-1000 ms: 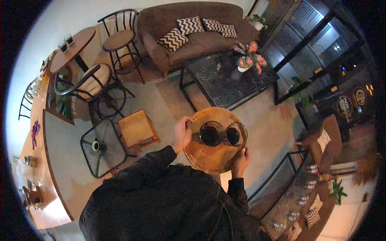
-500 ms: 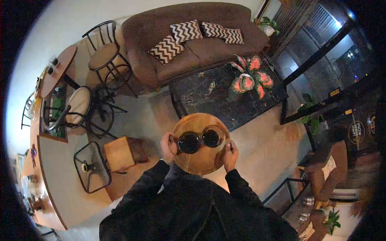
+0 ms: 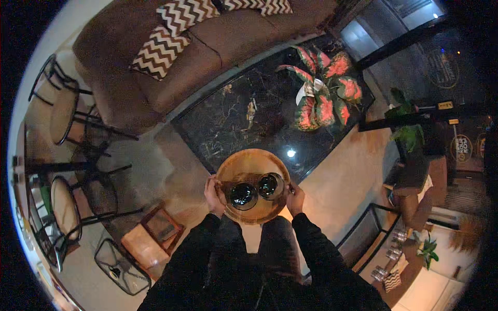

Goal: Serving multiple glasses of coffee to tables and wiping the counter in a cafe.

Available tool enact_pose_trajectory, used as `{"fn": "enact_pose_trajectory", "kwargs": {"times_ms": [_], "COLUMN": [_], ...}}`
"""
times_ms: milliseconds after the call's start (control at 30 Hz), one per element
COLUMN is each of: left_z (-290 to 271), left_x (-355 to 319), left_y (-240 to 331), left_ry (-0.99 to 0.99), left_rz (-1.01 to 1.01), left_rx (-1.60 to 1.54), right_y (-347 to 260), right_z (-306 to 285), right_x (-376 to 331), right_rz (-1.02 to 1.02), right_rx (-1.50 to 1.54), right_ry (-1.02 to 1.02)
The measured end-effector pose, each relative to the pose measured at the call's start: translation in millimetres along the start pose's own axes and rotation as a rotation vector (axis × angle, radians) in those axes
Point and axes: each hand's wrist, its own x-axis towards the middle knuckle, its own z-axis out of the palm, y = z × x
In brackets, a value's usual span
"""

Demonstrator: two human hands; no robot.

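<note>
A round wooden tray (image 3: 249, 167) is held level in front of me, just short of a black marble coffee table (image 3: 244, 119). My left hand (image 3: 213, 196) grips the tray's left rim and my right hand (image 3: 295, 199) grips its right rim. Two glasses stand side by side on the tray: a larger one (image 3: 243, 195) on the left and a smaller one (image 3: 271, 185) on the right, both filled with a dark drink. My dark sleeves come up from the lower edge.
A red-leaved potted plant (image 3: 322, 93) stands on the coffee table's right part. Behind it is a brown sofa (image 3: 207, 52) with zigzag cushions (image 3: 158, 49). Stools and metal chairs (image 3: 65, 109) stand at left, a small wooden box (image 3: 150, 238) near my left leg, a glass-topped side table (image 3: 378, 243) at right.
I have walked up to the coffee table with the tray; the table, plant and sofa now loom larger and closer. Both hands stayed on the tray's rim.
</note>
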Motion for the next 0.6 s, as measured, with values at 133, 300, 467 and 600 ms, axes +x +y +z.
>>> {"fn": "enact_pose_trajectory", "kwargs": {"times_ms": [133, 300, 467, 600], "left_z": [10.9, 1.2, 64.6, 70.6], "left_x": [67.0, 113.1, 95.2, 103.0], "left_y": [-30.5, -62.4, -64.8, -74.2], "left_ry": [-0.114, -0.185, -0.274, -0.138], "left_rz": [0.412, 0.299, 0.764, 0.799], "left_rx": [0.401, 0.497, 1.030, 1.173], "right_y": [24.8, 47.9, 117.6, 145.7], "right_z": [20.6, 36.6, 16.8, 24.5], "right_x": [46.2, 89.9, 124.9, 144.5], "right_rz": [0.059, 0.055, -0.009, 0.032], "right_rx": [-0.052, -0.092, -0.094, -0.039], "right_ry": [-0.041, -0.061, -0.061, -0.057]}}
